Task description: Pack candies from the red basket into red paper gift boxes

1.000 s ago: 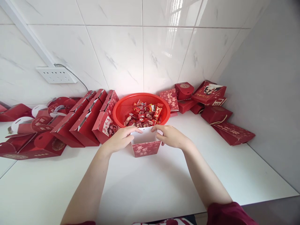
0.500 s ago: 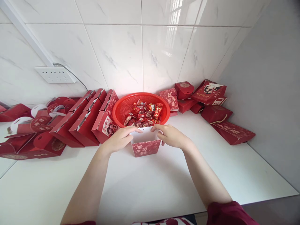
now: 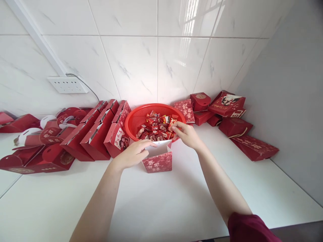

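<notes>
A red paper gift box (image 3: 158, 162) with a pale floral print stands upright on the white table, its top open and white inside. My left hand (image 3: 132, 154) is closed on the box's left wall, with its index finger along the upper rim. Just behind the box sits a red plastic basket (image 3: 131, 126) with wrapped candies (image 3: 156, 127) heaped in it. Over the basket's right rim reaches my right hand (image 3: 187, 135), its fingers apart and bent down beside a long red-and-gold candy packet (image 3: 173, 120). Whether the fingertips touch the packet I cannot tell.
Several red boxes (image 3: 94, 141) stand in leaning rows at the left, with handled boxes (image 3: 47, 158) beyond them. More red boxes and bags (image 3: 234, 126) are piled at the right against the grey panel (image 3: 285, 101). A power socket (image 3: 67, 84) is on the tiled wall.
My right hand has let go of the box's right rim and moved up to the candies in the basket. My left hand stays on the box. The view has shifted slightly.
</notes>
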Available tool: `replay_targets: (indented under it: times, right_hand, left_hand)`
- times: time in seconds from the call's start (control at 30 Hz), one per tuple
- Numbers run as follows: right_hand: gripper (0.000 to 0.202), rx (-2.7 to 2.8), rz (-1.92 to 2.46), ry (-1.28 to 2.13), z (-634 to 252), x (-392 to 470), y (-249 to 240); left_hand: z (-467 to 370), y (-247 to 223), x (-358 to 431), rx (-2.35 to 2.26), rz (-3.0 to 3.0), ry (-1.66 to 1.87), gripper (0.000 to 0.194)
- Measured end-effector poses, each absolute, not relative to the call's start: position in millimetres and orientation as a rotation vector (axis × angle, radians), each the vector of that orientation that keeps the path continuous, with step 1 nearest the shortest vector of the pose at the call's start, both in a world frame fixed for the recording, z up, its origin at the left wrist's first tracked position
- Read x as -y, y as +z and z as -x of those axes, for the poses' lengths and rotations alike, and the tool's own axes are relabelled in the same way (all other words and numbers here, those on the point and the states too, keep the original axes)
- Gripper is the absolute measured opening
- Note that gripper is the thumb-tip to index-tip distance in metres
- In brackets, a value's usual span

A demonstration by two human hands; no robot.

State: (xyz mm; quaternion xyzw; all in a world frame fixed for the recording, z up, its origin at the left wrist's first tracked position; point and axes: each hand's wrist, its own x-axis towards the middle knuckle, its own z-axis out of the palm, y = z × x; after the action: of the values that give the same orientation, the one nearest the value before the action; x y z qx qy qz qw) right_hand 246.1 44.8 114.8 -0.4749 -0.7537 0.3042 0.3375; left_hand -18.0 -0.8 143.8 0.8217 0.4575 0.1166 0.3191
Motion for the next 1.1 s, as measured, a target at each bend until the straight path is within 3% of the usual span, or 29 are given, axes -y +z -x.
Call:
replay_targets:
  times: [0.3,0.47,0.63,0.8,1.0,1.1]
  right_hand:
    - [0.022,2.878,1.07,1.075,-162.3,-130.0,109.8]
    - [0.047,3.069,1.031,1.224,-124.7,-151.1,101.3]
    - [0.075,2.866,1.182,1.021,-112.1,-172.4,86.9]
    - [0.062,2.646,1.222,0.988,-111.7,-179.7,76.4]
    - [0.032,2.731,0.997,1.418,-110.9,-164.9,84.0]
    - [0.035,2.71,0.971,1.556,-111.4,-154.7,87.9]
  left_hand:
    - [19.6,148.0,13.2,-1.214,-2.284,0.257,0.048]
    - [19.7,150.0,13.0,-1.212,-2.309,0.222,0.049]
    - [16.6,154.2,15.4,-1.228,-2.337,0.241,0.048]
    - [18.8,150.3,14.0,-1.209,-2.317,0.246,0.047]
    - [19.8,149.6,13.2,-1.221,-2.291,0.241,0.049]
    - [19.0,151.7,13.6,-1.243,-2.284,0.208,0.05]
